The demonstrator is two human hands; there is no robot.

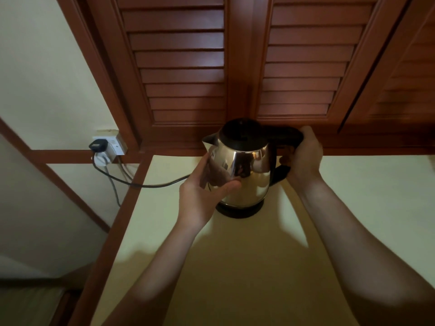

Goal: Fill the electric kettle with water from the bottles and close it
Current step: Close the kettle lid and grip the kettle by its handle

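Head view looks down over my forearms at the kettle [244,170], which stands upright on its black base [240,211] close to the far edge of the table [235,267], nearer the far left corner than the right side. It has a polished steel body, a black top and a spout [209,140] that points left. I cannot tell from this angle whether the lid is fully seated.

My left hand [202,196] cups the steel body on its left side. The palm lies against the metal, the thumb lies across the front and the fingers wrap round toward the back. My right hand [303,156] grips the black handle [286,135] on the kettle's right side, with the fingers curled round it near the top.

A black cord [141,184] runs from behind my left hand, past the table's left edge and up to a black plug [97,145]. The plug sits in a white wall socket [113,147] beyond the far left corner. Just under it hangs a white adapter [101,160] with pale cables dropping from it.

Brown louvred wooden shutters [183,67] rise right behind the far edge of the table. The tabletop is cream with a brown wooden trim [122,220] along its left edge, and my arms cast shadows across it.
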